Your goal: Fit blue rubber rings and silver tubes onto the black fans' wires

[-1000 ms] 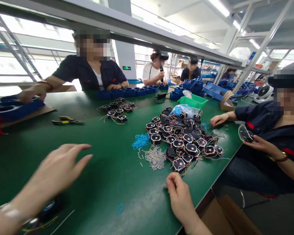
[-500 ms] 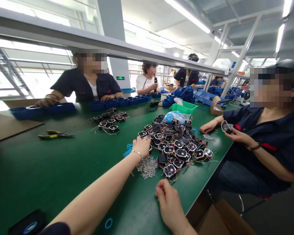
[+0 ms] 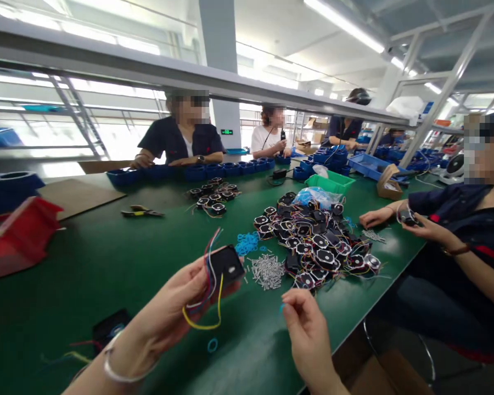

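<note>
My left hand [image 3: 189, 293] is closed round a black square motor unit [image 3: 227, 266] with red, white, blue and yellow wires trailing from it. To the right, my right hand [image 3: 308, 329] is pinched over the table, and a bit of a blue ring [image 3: 281, 309] shows at its fingertips. Between and beyond the hands lie a heap of small silver screws [image 3: 267, 271] and a cluster of blue rings [image 3: 247, 243]. One loose blue ring [image 3: 212, 345] rests below the held unit. A large pile of similar wired motor units [image 3: 321, 241] spreads past the screws.
Pliers [image 3: 142, 212], a red bin [image 3: 20, 236] and a smaller group of motor units [image 3: 214, 196] are on the green table [image 3: 107, 263]. At the back stand a green bin [image 3: 331, 182] and blue housings [image 3: 230, 169]. A co-worker's hands [image 3: 426, 227] work at right.
My left hand has come back from the pile's edge, now holding a motor unit. The view has swung left, bringing the red bin in. Blue now shows at my right fingertips.
</note>
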`<action>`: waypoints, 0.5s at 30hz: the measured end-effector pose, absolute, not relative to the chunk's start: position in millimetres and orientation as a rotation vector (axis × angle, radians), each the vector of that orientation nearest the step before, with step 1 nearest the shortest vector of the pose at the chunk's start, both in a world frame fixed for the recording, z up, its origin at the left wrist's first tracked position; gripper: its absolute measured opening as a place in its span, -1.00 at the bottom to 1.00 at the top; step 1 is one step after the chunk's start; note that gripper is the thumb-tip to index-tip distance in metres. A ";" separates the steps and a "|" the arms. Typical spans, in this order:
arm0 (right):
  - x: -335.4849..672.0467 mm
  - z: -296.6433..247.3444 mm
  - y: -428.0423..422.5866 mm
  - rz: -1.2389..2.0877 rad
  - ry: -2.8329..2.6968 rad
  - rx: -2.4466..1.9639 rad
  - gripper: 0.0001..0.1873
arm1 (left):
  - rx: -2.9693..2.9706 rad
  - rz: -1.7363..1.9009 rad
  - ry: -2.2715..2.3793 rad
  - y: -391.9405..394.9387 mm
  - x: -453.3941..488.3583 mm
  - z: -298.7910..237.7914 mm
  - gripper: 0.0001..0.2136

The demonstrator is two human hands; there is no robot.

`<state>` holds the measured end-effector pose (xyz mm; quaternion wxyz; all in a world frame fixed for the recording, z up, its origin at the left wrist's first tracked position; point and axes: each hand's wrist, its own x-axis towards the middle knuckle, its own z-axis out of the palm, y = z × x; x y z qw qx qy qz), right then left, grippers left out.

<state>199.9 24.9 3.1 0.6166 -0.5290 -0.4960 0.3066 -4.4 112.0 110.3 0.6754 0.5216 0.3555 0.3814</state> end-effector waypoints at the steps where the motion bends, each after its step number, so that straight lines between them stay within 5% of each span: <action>1: 194.0 14.8 24.1 0.686 -1.184 -1.167 -0.86 | 1.033 0.817 0.774 95.3 -10.7 101.4 -0.48; 6: 156.5 52.5 24.6 0.776 -1.369 -1.106 -0.95 | 0.676 0.815 0.751 48.0 -21.5 69.4 -0.57; 15: 126.5 38.9 16.9 0.810 -1.375 -1.148 -0.93 | 0.641 0.808 0.705 39.2 -34.5 53.0 -0.53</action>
